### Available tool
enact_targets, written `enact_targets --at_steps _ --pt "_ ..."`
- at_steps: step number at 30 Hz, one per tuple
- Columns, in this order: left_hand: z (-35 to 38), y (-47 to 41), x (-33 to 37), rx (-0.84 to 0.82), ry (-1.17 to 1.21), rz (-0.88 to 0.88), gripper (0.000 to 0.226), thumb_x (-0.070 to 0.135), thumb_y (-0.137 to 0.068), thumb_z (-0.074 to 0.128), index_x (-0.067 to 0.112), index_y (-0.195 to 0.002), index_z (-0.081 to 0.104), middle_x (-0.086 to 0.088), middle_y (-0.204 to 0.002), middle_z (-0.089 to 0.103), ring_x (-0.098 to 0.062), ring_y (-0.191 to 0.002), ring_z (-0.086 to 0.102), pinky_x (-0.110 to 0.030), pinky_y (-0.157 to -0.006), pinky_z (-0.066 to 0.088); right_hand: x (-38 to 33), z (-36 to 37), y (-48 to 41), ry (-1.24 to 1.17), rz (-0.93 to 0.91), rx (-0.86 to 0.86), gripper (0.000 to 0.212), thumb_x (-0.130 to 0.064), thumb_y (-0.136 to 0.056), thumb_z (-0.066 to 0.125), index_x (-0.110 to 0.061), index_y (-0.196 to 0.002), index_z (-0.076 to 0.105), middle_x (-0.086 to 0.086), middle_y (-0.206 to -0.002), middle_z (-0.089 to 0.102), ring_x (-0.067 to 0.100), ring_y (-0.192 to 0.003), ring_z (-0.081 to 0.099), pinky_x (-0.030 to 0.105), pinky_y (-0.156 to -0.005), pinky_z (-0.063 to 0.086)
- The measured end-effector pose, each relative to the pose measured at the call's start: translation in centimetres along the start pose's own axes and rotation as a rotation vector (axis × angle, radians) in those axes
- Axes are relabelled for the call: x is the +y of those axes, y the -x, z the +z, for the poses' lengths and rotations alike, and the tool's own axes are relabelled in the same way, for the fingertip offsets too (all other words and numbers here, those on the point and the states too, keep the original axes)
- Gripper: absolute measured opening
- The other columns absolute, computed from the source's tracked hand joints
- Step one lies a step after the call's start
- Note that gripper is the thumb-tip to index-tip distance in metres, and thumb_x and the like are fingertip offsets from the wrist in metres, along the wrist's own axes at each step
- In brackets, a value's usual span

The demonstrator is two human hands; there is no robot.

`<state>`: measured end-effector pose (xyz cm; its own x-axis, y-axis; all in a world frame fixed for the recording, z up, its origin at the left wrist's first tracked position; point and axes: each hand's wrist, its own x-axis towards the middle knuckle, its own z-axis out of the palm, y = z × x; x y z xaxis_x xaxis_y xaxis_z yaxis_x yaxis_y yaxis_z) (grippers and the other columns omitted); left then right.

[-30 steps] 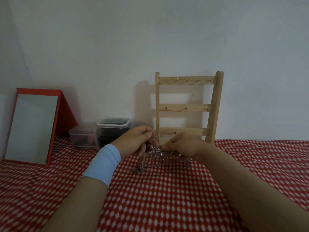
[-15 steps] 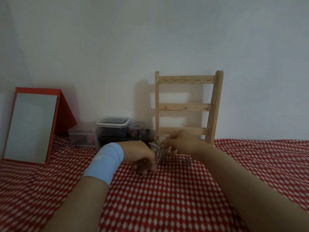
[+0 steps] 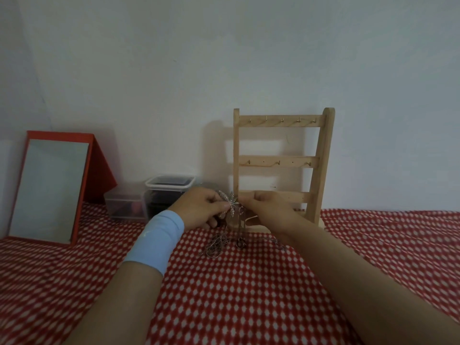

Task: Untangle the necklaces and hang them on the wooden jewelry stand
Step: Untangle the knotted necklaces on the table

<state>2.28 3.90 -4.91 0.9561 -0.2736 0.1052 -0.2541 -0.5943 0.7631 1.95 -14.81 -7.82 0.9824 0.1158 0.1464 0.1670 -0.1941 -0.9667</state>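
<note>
A wooden jewelry stand (image 3: 321, 155) with three bars of small hooks leans upright against the wall; nothing hangs on its hooks. In front of its base a tangle of silver necklaces (image 3: 216, 244) trails from my hands down onto the checked cloth. My left hand (image 3: 201, 209), with a light blue wristband, pinches a silver leaf-shaped pendant at the top of the tangle. My right hand (image 3: 266, 207) pinches the chains just right of it, fingertips almost touching the left hand.
A red-framed mirror (image 3: 49, 190) leans at the left. Two clear plastic boxes (image 3: 169, 192) stand by the wall behind my left hand. A red and white checked cloth (image 3: 249, 295) covers the surface.
My left hand has risen from the cloth and met the right hand. The leaf pendant is lifted higher, with chains hanging down from both hands.
</note>
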Motion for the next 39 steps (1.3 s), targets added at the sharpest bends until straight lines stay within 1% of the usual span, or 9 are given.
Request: enact_targets --at_steps 5,8,12,16,19,24,31,34,39 --pt "-0.8 -0.1 0.2 0.092 0.091 0.113 0.019 0.026 -0.091 0.066 0.009 -0.083 0.07 -0.001 -0.071 0.068 -0.013 -0.058 0.06 -0.024 -0.06 0.053 -0.6 -0.1 0.6 0.012 -0.027 -0.089 0.019 -0.025 -0.097 0.067 -0.009 -0.091 0.075 -0.011 -0.064 0.068 0.0 -0.058 0.06 0.015 -0.062 0.051" --pt "-0.9 -0.1 -0.1 0.123 0.022 0.175 0.021 0.03 -0.091 0.065 0.016 -0.075 0.068 0.008 -0.063 0.066 -0.01 -0.055 0.059 -0.025 -0.061 0.051 -0.9 -0.3 0.8 0.098 -0.054 -0.111 0.016 -0.02 -0.095 0.07 -0.005 -0.092 0.074 -0.001 -0.078 0.071 -0.003 -0.062 0.06 0.008 -0.059 0.046" --pt "0.2 -0.1 0.5 0.148 0.108 0.211 0.018 0.03 -0.092 0.065 0.023 -0.075 0.067 0.013 -0.059 0.066 -0.005 -0.056 0.061 -0.018 -0.059 0.052 -1.4 -0.8 0.9 0.091 -0.05 -0.106 0.032 -0.031 -0.095 0.07 0.001 -0.099 0.074 0.004 -0.093 0.078 0.008 -0.084 0.069 0.029 -0.085 0.053" --pt "1.9 -0.4 0.0 -0.039 0.295 0.116 0.036 0.036 -0.079 0.078 0.022 -0.106 0.059 0.004 -0.102 0.07 -0.01 -0.097 0.067 -0.031 -0.091 0.055 -1.1 -0.8 0.2 -0.097 -0.032 -0.044 0.028 -0.026 -0.102 0.059 -0.004 -0.087 0.066 0.006 -0.07 0.07 0.023 -0.068 0.068 0.046 -0.085 0.059" --pt "3.5 -0.2 -1.3 -0.281 -0.113 0.064 0.045 0.031 -0.076 0.08 0.022 -0.116 0.059 0.003 -0.12 0.065 -0.012 -0.108 0.061 -0.031 -0.103 0.045 -0.8 -1.4 0.0 -0.09 -0.029 0.006 0.03 -0.027 -0.104 0.057 -0.01 -0.079 0.057 0.004 -0.06 0.06 0.02 -0.049 0.056 0.043 -0.064 0.058" --pt "3.7 -0.3 -1.8 -0.281 -0.447 0.0 0.049 0.031 -0.083 0.073 0.027 -0.13 0.059 0.006 -0.121 0.06 -0.01 -0.104 0.056 -0.023 -0.096 0.044 -1.5 -1.8 0.3 -0.052 -0.078 0.015 0.028 -0.027 -0.104 0.057 -0.007 -0.085 0.055 0.004 -0.062 0.051 0.014 -0.043 0.041 0.031 -0.049 0.051" --pt "0.6 -0.1 -1.5 -0.32 -0.773 -0.171 0.038 0.013 -0.086 0.062 0.032 -0.119 0.07 0.009 -0.134 0.058 -0.015 -0.116 0.057 -0.029 -0.102 0.046 -1.5 -1.0 0.3 -0.03 -0.109 0.012 0.029 -0.023 -0.103 0.059 -0.002 -0.082 0.059 0.005 -0.06 0.057 0.016 -0.047 0.055 0.046 -0.068 0.059" --pt "-0.6 -0.4 -2.4 -0.392 -0.971 -0.308 0.046 0.024 -0.084 0.068 0.017 -0.129 0.063 -0.001 -0.13 0.061 -0.018 -0.114 0.06 -0.032 -0.1 0.05 -1.5 -1.7 0.7 0.004 -0.11 -0.147 0.028 -0.025 -0.103 0.057 -0.002 -0.09 0.066 0.006 -0.077 0.068 0.019 -0.073 0.068 0.053 -0.096 0.056" --pt "-1.2 -0.6 -2.4 -0.528 -1.084 -0.38 0.066 0.038 -0.082 0.074 0.02 -0.141 0.052 -0.001 -0.142 0.052 -0.018 -0.124 0.054 -0.033 -0.106 0.046 -1.1 -3.2 0.9 0.045 0.102 -0.837 0.042 -0.036 -0.098 0.052 -0.002 -0.111 0.072 0.023 -0.12 0.067 0.039 -0.114 0.061 0.056 -0.115 0.039"
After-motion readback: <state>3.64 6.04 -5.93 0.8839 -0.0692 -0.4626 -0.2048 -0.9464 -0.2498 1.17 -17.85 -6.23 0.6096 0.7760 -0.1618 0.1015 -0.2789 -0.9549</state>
